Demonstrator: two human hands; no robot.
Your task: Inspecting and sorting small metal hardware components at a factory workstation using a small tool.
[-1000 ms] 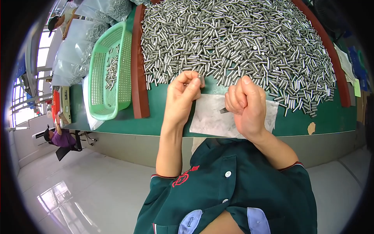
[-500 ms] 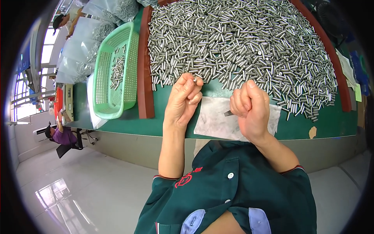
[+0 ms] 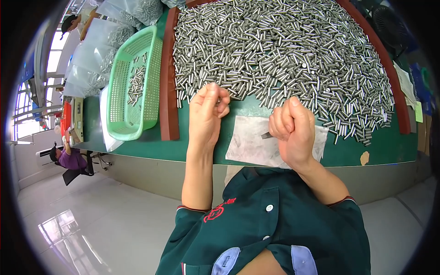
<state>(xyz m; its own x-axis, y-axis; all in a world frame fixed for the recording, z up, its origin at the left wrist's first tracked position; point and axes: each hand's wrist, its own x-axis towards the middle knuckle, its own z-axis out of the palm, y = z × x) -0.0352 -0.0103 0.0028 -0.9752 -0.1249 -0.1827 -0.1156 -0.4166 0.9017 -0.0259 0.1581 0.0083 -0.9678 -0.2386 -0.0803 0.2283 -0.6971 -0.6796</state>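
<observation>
My left hand is raised at the near edge of a wide heap of short steel pins, fingers curled in. A bit of a steel pin shows between its fingers, mostly hidden. My right hand is closed in a fist over a smudged white cloth. From the fist's left side sticks the flat, dark grey end of a metal piece; the rest is covered by the fingers, so its kind is unclear.
Red-brown bars border the heap on the green table. To the left stands a green plastic basket with some pins, beside clear bags of pins. A fan is at far right. Another person sits far left.
My left hand has shifted slightly left and turned, so the pin between its fingers shows less. My right hand stays closed in nearly the same place.
</observation>
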